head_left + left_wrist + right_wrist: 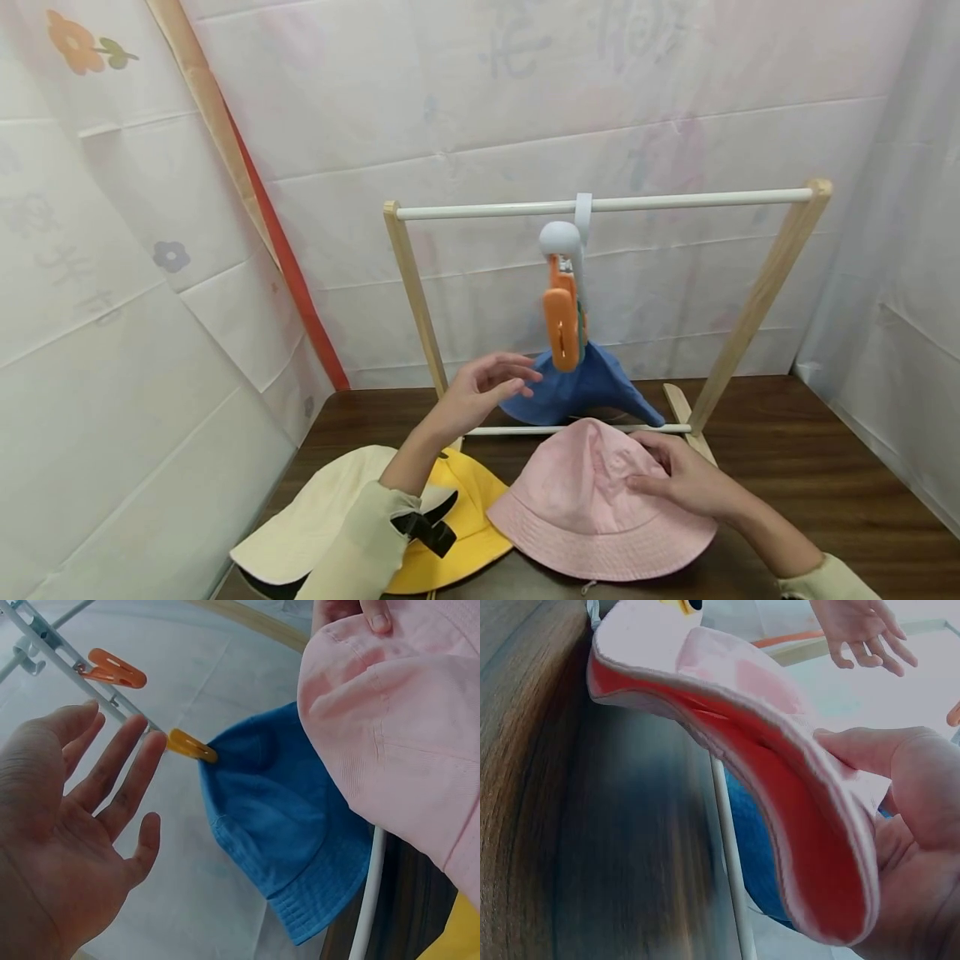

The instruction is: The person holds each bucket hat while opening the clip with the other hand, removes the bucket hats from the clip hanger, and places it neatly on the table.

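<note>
A pink bucket hat [577,500] is in my right hand [693,475], thumb on the near side and fingers behind the crown. The right wrist view shows its red lining [810,847]. My left hand [487,387], fingers loosely spread and holding nothing, is raised beside the clip hanger [582,250] on the rack's top bar. From that hanger a blue bucket hat [277,810] hangs by a yellow clip [191,745]. An orange clip [116,669] on the hanger grips nothing in the left wrist view.
A cream hat [330,508] and a yellow hat [457,517] lie overlapping at the table's left, under my left forearm. The rack has wooden legs [757,308], a white top bar [690,201] and a lower bar. White sheeting [480,100] encloses the table [787,450].
</note>
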The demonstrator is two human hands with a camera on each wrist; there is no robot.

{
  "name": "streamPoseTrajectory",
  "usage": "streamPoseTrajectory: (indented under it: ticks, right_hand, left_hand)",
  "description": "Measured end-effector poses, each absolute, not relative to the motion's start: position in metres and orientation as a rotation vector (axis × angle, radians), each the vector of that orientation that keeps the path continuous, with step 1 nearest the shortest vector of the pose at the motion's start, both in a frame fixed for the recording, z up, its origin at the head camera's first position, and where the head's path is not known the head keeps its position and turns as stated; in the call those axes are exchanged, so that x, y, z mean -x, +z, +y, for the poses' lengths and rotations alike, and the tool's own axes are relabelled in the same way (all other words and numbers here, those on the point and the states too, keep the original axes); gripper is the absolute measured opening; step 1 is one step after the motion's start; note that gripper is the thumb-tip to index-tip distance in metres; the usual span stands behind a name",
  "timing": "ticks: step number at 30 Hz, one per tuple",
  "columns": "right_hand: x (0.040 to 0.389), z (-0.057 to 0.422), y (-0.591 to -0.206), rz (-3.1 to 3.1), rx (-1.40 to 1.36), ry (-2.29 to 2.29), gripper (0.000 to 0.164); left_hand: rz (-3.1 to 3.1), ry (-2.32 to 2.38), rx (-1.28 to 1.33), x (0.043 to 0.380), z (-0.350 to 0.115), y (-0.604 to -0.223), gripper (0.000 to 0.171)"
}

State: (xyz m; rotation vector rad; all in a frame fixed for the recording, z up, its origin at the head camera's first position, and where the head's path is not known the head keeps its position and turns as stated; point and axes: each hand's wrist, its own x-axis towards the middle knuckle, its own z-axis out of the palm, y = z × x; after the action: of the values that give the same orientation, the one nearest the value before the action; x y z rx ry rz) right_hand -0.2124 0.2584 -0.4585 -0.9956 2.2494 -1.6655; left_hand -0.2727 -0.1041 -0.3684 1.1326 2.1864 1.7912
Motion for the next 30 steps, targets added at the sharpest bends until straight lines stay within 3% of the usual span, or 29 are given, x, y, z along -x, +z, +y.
streamPoseTrajectory:
  ticks: [30]
  right_hand:
    - [0.221,0.261,-0.466,2.430,0.938,-1.594,0.031]
  left_hand:
    - [2.357,1.751,-1.186,0.272,-0.130,-0.384,0.034]
